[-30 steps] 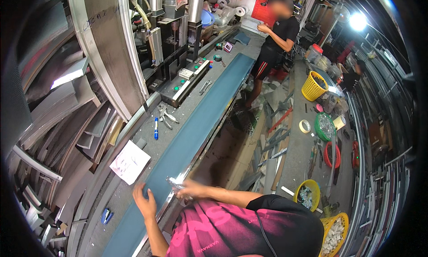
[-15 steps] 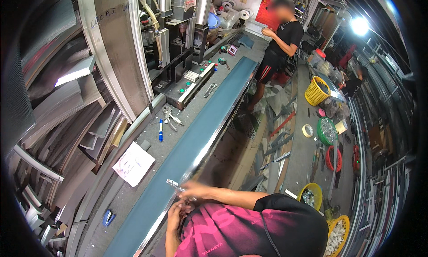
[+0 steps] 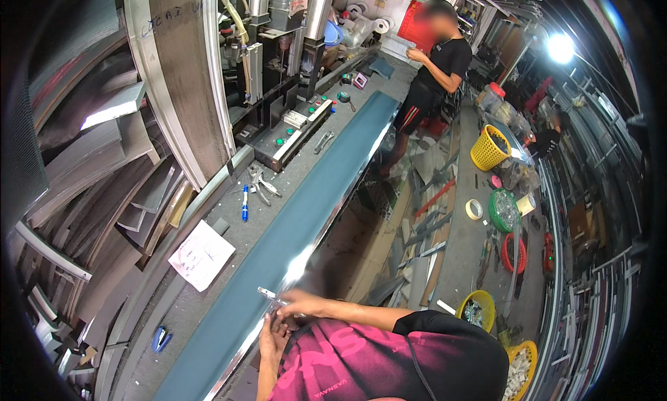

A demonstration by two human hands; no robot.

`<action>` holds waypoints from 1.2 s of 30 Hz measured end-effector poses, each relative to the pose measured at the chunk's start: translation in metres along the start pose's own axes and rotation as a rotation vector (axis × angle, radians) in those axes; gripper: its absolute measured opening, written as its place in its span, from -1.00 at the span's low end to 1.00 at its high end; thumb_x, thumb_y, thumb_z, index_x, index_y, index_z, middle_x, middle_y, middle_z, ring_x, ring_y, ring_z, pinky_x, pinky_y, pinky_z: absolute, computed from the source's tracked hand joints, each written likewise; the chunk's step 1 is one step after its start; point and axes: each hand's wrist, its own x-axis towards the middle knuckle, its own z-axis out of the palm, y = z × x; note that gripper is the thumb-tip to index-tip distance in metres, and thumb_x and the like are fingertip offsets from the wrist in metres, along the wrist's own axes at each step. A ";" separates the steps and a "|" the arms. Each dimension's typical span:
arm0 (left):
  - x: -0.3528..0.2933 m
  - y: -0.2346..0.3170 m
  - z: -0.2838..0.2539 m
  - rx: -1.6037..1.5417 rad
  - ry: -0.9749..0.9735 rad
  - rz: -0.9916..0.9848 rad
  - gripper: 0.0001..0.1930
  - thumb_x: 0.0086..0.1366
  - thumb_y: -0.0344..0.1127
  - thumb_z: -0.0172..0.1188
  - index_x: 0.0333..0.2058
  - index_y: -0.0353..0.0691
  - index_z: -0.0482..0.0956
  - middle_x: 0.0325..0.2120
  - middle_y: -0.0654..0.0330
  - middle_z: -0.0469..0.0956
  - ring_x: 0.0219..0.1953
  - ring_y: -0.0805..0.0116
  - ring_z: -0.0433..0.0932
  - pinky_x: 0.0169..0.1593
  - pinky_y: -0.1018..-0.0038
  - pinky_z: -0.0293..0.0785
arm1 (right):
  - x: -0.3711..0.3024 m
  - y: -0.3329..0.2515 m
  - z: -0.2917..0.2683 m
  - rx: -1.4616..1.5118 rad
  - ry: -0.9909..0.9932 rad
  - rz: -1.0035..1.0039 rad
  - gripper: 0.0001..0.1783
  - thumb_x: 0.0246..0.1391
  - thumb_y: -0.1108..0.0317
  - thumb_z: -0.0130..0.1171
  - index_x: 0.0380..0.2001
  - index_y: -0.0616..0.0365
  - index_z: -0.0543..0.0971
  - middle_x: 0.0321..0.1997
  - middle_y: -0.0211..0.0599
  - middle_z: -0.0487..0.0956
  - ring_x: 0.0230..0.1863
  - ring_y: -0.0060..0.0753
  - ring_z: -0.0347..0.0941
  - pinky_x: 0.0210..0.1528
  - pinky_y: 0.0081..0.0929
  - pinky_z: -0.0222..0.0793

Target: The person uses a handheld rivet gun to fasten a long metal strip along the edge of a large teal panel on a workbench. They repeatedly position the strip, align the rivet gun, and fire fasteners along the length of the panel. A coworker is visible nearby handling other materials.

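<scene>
Silvery metal point(image 3: 266, 293) protrudes from the right fingers point(image 3: 286, 308), near a handwritten sheet point(image 3: 203, 256).

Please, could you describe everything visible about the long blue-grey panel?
The long, narrow panel is blue-grey and looks smooth, with a shiny edge along its right side; its material is unclear. It lies lengthwise on the grey bench. The right hand holds a silvery tool over that edge, the left hand is beside it; contact cannot be judged.

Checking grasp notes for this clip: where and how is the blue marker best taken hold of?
Likely mid-barrel on the blue marker, pinched across its slim width from above and the near side: it lies on the workbench, pliers close on its right.
</scene>
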 end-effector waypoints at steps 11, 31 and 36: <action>0.008 -0.006 0.004 -0.134 0.151 -0.014 -0.53 0.41 0.13 0.50 -0.07 -0.16 0.64 -0.22 0.34 0.69 -0.33 0.44 0.57 -0.25 0.44 0.53 | -0.006 0.012 -0.004 0.019 -0.002 0.017 -0.70 0.29 0.29 0.41 0.04 0.14 0.74 -0.33 -0.58 0.65 -0.43 -0.74 0.46 -0.42 -0.62 0.37; 0.019 -0.014 -0.008 -0.064 0.154 -0.020 -0.60 0.45 0.10 0.46 -0.03 -0.10 0.70 -0.25 0.43 0.75 -0.39 0.53 0.61 -0.30 0.52 0.61 | -0.005 0.006 -0.011 -0.034 -0.028 0.080 -0.64 0.29 0.32 0.42 0.08 0.26 0.72 -0.33 -0.52 0.65 -0.38 -0.69 0.52 -0.36 -0.59 0.43; 0.027 -0.013 -0.013 -0.086 0.149 -0.031 -0.61 0.44 0.09 0.48 -0.05 -0.09 0.71 -0.28 0.43 0.74 -0.40 0.55 0.59 -0.33 0.55 0.58 | -0.006 -0.006 -0.010 -0.081 -0.033 0.088 -0.57 0.28 0.32 0.43 0.15 0.26 0.71 -0.32 -0.51 0.64 -0.37 -0.67 0.53 -0.37 -0.60 0.43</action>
